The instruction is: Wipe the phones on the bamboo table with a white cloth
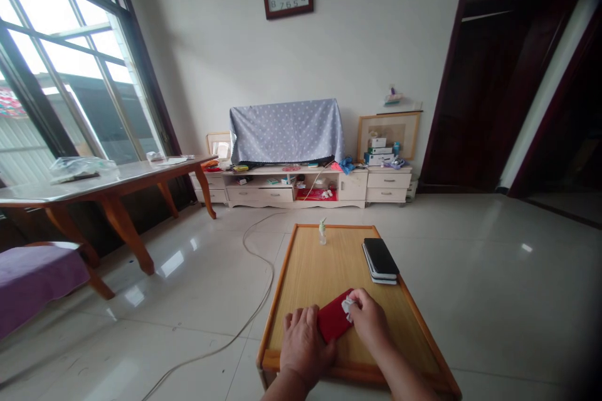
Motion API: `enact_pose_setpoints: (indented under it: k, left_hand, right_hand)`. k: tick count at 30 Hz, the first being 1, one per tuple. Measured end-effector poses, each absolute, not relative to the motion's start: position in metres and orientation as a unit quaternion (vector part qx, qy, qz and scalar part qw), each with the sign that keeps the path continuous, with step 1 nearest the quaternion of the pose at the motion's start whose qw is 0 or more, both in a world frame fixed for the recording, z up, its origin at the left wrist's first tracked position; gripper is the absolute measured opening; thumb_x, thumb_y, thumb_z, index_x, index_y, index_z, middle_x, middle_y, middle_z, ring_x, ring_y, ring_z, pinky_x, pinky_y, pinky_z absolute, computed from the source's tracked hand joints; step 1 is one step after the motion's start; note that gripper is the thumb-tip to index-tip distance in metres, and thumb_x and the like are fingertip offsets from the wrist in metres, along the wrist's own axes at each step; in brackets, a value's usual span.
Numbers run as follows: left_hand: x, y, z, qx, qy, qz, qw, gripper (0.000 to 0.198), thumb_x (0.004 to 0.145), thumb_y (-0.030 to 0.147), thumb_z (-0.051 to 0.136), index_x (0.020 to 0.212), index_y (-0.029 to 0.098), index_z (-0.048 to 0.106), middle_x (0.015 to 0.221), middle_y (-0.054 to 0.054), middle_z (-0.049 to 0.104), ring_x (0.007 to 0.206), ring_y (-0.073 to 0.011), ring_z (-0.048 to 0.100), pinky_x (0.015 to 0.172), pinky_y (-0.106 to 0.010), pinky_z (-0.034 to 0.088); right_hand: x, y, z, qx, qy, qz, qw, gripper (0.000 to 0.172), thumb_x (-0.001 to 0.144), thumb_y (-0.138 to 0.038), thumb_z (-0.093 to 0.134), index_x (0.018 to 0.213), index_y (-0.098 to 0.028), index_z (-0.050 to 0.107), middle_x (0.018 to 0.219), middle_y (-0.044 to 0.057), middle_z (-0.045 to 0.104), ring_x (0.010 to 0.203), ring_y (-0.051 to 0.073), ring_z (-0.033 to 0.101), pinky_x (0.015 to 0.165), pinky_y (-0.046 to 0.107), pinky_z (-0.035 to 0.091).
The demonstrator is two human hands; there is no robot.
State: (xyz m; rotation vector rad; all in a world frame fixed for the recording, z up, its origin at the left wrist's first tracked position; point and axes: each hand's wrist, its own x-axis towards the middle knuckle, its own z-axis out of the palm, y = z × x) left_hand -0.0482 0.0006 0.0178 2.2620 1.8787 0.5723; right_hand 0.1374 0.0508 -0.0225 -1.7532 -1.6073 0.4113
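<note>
The left hand (305, 346) and right hand (370, 321) are bare, with forearms uncovered down to the view's lower edge.

Surface (324, 263) on the floor. Flat case (333, 322) lies at its near edge, between left grip (303, 344) and right grip (369, 321). A wad (348, 307) sits on the case. Stacked devices (380, 259) lie behind, right. A small bottle (322, 232) stands at the far edge. A cable (256, 257) runs along the floor, left.

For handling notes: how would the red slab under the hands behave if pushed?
Lying flat on the table, the red slab probably slides rather than tips. It looks unbent under the left hand and the white wad in the right hand, so likely stiff. Thin, so probably light.
</note>
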Motion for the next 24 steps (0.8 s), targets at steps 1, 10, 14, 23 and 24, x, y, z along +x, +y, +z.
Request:
enact_pose_setpoints:
  k: [1,10,14,23,24]
  left_hand:
    - [-0.048,0.001,0.018,0.753,0.626,0.188,0.072,0.049,0.071,0.046,0.061,0.116,0.028,0.055,0.110,-0.005,0.064,0.109,-0.0287,0.051,0.101,-0.043,0.028]
    - [-0.046,0.001,0.022,0.757,0.624,0.172,0.086,0.048,0.072,0.047,0.062,0.115,0.027,0.054,0.110,-0.006,0.064,0.110,-0.0287,0.052,0.100,-0.042,0.028]
    - [-0.046,0.002,0.019,0.757,0.623,0.178,0.083,0.049,0.074,0.048,0.060,0.117,0.027,0.053,0.109,-0.006,0.064,0.110,-0.0285,0.051,0.101,-0.042,0.027]
    - [-0.049,0.002,0.015,0.762,0.615,0.186,0.081,0.050,0.074,0.046,0.061,0.119,0.026,0.052,0.109,-0.006,0.064,0.109,-0.0277,0.051,0.099,-0.041,0.028]
    - [-0.049,0.003,0.014,0.762,0.614,0.186,0.083,0.047,0.076,0.043,0.060,0.119,0.026,0.052,0.109,-0.005,0.064,0.109,-0.0272,0.051,0.099,-0.041,0.028]
  right_hand:
    - [0.139,0.050,-0.022,-0.683,-0.623,0.147,0.351,0.022,0.085,-0.022,0.041,0.089,-0.024,0.063,0.084,0.000,0.069,0.071,0.016,0.065,0.061,0.024,0.044]
    - [0.131,0.024,-0.014,-0.663,-0.699,0.071,0.260,0.030,0.090,-0.020,0.040,0.095,-0.021,0.070,0.101,0.010,0.063,0.097,0.023,0.057,0.086,0.032,0.042]
    - [0.128,0.009,-0.008,-0.620,-0.749,0.067,0.223,0.035,0.091,-0.023,0.041,0.114,-0.022,0.069,0.112,0.009,0.065,0.101,0.024,0.056,0.093,0.032,0.042]
    - [0.123,-0.005,0.002,-0.626,-0.754,0.080,0.184,0.051,0.099,-0.048,0.029,0.136,-0.027,0.056,0.140,0.004,0.057,0.132,0.030,0.042,0.105,0.047,0.035]
    - [0.117,-0.012,0.003,-0.607,-0.768,0.094,0.181,0.051,0.099,-0.052,0.027,0.138,-0.031,0.054,0.142,0.002,0.056,0.134,0.029,0.041,0.105,0.047,0.035]
